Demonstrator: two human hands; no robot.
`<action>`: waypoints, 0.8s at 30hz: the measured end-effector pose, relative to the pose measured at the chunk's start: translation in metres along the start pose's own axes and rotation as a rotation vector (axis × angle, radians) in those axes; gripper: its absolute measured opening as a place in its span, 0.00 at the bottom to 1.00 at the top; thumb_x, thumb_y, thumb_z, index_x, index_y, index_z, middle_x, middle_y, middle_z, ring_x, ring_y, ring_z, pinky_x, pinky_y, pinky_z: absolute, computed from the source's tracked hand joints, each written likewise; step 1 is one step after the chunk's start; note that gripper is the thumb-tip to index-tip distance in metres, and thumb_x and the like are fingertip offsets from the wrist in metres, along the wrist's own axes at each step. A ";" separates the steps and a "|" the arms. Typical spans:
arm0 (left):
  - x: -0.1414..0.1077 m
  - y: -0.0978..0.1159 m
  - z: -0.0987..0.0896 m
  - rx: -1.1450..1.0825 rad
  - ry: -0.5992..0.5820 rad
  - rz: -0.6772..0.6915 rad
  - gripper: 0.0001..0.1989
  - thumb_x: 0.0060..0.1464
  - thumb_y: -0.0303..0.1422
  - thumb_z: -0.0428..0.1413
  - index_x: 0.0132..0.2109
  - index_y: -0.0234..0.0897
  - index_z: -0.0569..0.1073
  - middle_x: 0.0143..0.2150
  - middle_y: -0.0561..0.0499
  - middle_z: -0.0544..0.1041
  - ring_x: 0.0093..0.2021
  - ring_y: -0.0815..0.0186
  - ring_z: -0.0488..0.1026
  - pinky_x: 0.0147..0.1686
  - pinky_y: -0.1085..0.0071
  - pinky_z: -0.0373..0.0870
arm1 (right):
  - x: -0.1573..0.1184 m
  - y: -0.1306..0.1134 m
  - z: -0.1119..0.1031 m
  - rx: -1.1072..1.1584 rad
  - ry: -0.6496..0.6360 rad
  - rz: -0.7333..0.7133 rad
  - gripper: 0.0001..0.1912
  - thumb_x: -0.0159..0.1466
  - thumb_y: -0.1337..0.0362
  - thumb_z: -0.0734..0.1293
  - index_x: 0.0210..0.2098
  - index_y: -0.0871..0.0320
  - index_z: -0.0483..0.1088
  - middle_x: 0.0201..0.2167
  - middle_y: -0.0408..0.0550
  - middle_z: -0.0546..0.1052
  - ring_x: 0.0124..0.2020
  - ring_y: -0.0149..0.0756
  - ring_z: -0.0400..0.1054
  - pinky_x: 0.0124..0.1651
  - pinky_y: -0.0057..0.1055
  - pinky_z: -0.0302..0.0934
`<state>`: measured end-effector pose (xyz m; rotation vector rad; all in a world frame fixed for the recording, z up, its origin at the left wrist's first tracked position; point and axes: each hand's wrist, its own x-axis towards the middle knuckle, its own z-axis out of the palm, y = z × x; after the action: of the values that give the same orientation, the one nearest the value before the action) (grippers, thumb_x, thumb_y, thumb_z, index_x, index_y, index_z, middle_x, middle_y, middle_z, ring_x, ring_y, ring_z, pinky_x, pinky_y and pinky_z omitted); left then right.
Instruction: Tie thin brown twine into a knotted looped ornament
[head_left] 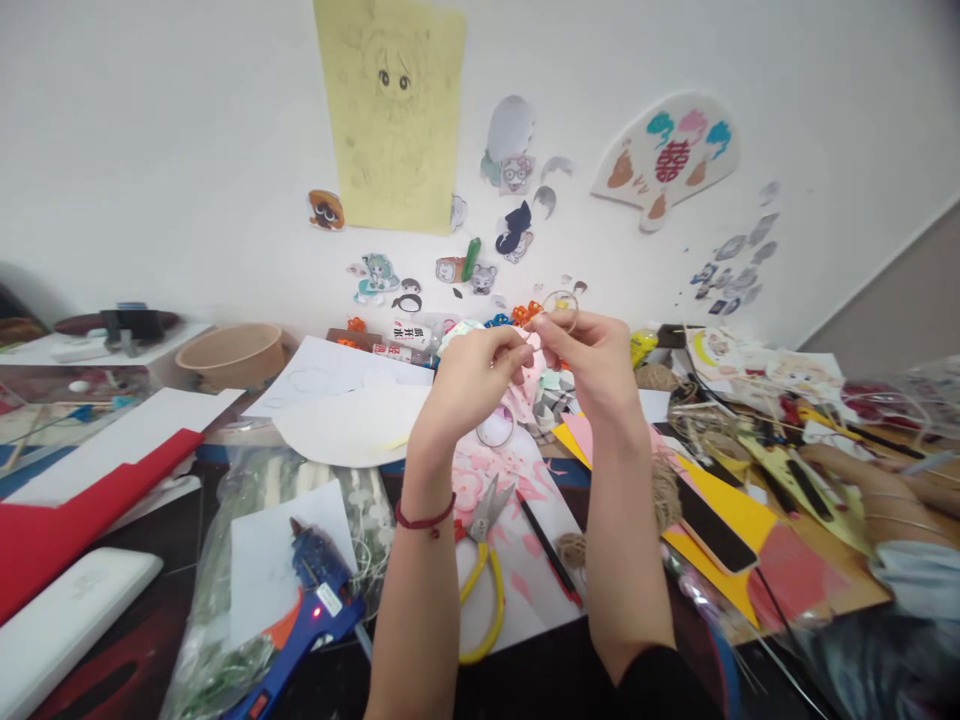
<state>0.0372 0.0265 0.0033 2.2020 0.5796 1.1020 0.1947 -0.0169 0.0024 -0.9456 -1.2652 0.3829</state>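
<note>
Holding, item one: thin hoop (561, 292), raised above the crowded counter (178, 565), rim pinched in the grip of the right hand (594, 358). Left hand (474, 368): grip narrow, thumb near fingers, just beside; contents, if any, too small to tell. Handling, as judged: light pressure on the rim, wrists steady, fingertips in plain sight. Below: second hoop (496, 446); yellow-handled scissors (498, 600); red-and-black pencil (549, 548); pink-patterned paper (521, 605). Leftward: glue gun (319, 605), indicator lit, probably hot, best avoided. Rightward: phone (718, 527); another person's forearm (892, 500).

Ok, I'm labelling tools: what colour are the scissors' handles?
The handles are mostly yellow; head view.
</note>
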 end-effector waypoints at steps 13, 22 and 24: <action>-0.004 -0.006 -0.012 0.047 0.009 -0.017 0.12 0.60 0.31 0.54 0.29 0.37 0.77 0.23 0.54 0.76 0.28 0.66 0.73 0.35 0.69 0.63 | 0.007 0.005 -0.022 0.056 0.169 0.008 0.15 0.54 0.53 0.79 0.24 0.58 0.79 0.17 0.40 0.70 0.18 0.24 0.58 0.21 0.26 0.51; -0.007 -0.013 -0.020 -0.003 0.063 0.044 0.13 0.61 0.33 0.54 0.28 0.37 0.76 0.24 0.52 0.76 0.27 0.66 0.71 0.32 0.69 0.62 | 0.000 -0.004 -0.034 -0.039 0.017 0.014 0.17 0.61 0.48 0.74 0.36 0.56 0.81 0.28 0.43 0.76 0.20 0.25 0.64 0.23 0.27 0.57; -0.008 -0.012 -0.020 0.005 0.060 0.036 0.13 0.61 0.32 0.54 0.29 0.36 0.76 0.23 0.53 0.75 0.27 0.66 0.71 0.32 0.69 0.63 | 0.000 -0.004 -0.039 -0.038 -0.060 0.019 0.16 0.61 0.49 0.74 0.38 0.56 0.82 0.28 0.44 0.76 0.21 0.25 0.65 0.24 0.27 0.58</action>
<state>0.0145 0.0369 0.0003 2.1982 0.5703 1.1898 0.2292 -0.0346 0.0051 -0.9854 -1.3235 0.4057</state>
